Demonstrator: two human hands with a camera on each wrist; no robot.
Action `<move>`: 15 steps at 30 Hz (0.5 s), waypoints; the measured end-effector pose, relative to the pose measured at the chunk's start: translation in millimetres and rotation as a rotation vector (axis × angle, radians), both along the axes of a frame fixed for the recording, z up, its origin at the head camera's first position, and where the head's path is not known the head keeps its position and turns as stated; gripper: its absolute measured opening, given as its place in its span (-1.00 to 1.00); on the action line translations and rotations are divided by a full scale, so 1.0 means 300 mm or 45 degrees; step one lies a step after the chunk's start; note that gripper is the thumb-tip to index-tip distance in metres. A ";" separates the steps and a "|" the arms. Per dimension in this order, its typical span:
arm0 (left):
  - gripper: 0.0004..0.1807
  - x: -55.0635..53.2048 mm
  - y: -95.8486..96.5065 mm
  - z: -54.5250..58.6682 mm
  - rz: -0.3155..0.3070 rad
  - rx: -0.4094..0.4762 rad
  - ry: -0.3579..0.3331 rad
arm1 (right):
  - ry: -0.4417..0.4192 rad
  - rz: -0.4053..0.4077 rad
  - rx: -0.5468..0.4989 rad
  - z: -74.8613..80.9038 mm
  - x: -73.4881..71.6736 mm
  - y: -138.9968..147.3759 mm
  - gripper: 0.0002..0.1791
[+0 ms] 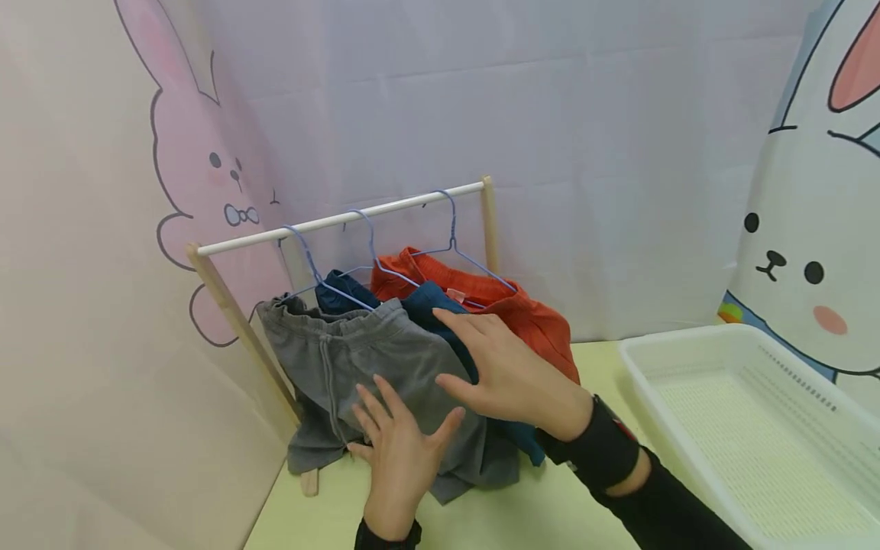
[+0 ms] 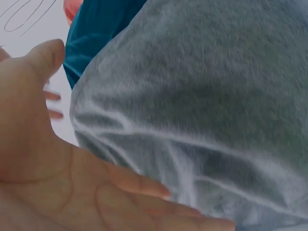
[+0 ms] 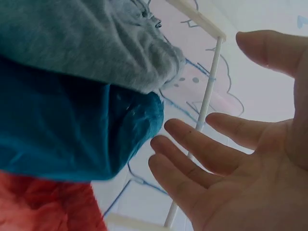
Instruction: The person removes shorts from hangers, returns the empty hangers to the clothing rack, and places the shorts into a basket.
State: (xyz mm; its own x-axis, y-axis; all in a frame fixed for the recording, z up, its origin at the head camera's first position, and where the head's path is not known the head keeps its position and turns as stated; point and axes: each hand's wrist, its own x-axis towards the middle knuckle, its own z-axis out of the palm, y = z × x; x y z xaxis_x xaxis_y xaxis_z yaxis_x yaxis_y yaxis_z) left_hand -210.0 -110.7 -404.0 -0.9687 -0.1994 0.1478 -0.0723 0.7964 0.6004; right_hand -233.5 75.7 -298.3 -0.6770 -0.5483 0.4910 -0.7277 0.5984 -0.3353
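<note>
we see the gray shorts (image 1: pixel 385 344) in front on the rack (image 1: pixel 316 224), and they hide most of the blue garment (image 1: pixel 429 302); its waistband and a strip of lower hem peek out. behind that, the orange-red garment (image 1: pixel 536 321) is partly covered by the blue one and by the right hand (image 1: pixel 505 367). the blue hangers (image 1: pixel 317 276) hook over the white bar, their lower wires partly lost inside the waistbands.

the left hand (image 1: pixel 402 454) is before the gray shorts, its grip spread; its forearm is cut off by the bottom edge. we cannot tell whether its fingertips touch the cloth. the right hand's grip is spread too, near the blue garment, with its fingers apart in the right wrist view. in the left wrist view, the gray cloth fills most of the frame and only a sliver of red shows.

the white basket (image 1: pixel 687 344) on the bench (image 1: pixel 536 519) runs out of view at the right.

as for writing, we make out a pale label (image 1: pixel 456 296) at the orange-red waistband, too small to read, and a red patch on the black wristband (image 1: pixel 598 451), equally illegible.
</note>
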 end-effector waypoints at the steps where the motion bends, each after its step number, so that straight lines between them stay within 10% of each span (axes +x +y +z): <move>1: 0.53 -0.004 0.006 0.001 0.014 -0.001 0.019 | -0.012 0.023 -0.006 0.008 -0.009 -0.018 -0.12; 15: 0.47 -0.091 0.137 -0.067 0.197 0.140 0.276 | -0.088 0.009 0.159 0.065 -0.159 -0.212 -0.25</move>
State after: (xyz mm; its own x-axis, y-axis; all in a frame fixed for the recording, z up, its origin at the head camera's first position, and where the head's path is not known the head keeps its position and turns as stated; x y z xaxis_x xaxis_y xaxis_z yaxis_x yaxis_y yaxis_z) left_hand -237.4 -69.7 -424.0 -0.8735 -0.3689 0.3176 -0.0486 0.7154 0.6970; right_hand -281.1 12.2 -278.9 -0.7031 -0.6069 0.3707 -0.7095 0.6338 -0.3081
